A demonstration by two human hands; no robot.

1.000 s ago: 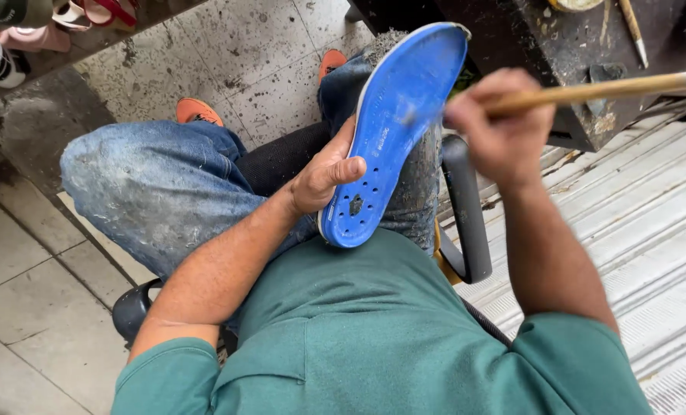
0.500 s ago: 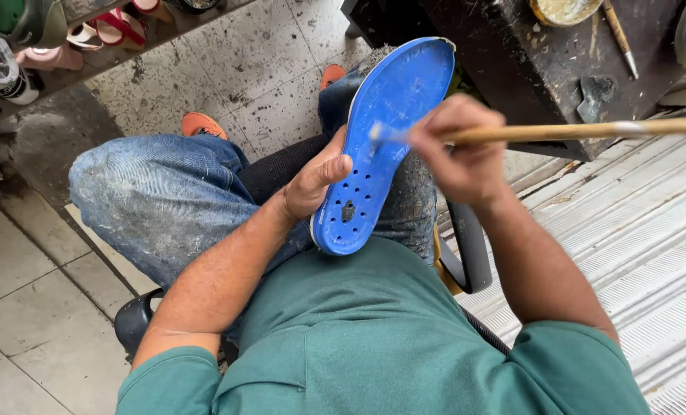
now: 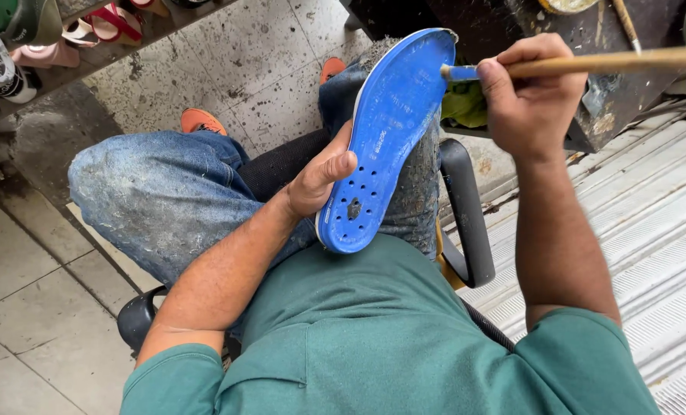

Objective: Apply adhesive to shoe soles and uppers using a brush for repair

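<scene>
My left hand grips the left edge of a blue shoe sole that rests tilted on my right knee, its perforated heel end toward my body. My right hand is closed around a wooden-handled brush, whose tip touches the sole's right edge near the toe end. I sit on a black chair in dusty jeans and a green shirt.
A shelf with several shoes runs along the upper left. A dark stained workbench stands at the upper right, above a corrugated metal ramp. The chair's black armrest is beside my right knee. Orange footwear shows on the tiled floor.
My right hand has drawn the brush from the middle of the sole up and right to its toe edge. The left hand keeps its hold on the sole.
</scene>
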